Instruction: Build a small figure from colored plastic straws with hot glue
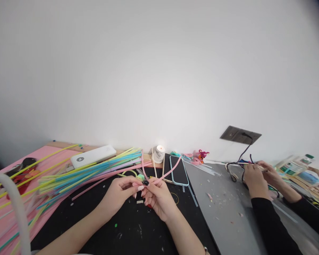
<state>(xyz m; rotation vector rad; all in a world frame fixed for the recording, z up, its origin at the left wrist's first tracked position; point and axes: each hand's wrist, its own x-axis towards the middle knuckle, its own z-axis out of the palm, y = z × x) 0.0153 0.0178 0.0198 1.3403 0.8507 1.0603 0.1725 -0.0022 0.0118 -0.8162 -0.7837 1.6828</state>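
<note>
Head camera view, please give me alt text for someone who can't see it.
A person's left hand and right hand meet at the fingertips, pinching pink strips above a black mat. A bundle of colourful strips lies to the left, a phone beyond the right hand; farther right are another person's hands.

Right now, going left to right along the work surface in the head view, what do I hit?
White oblong device → left hand → right hand → phone → orange-and-pink figurine → co-worker's hands → green-capped bottle.
</note>
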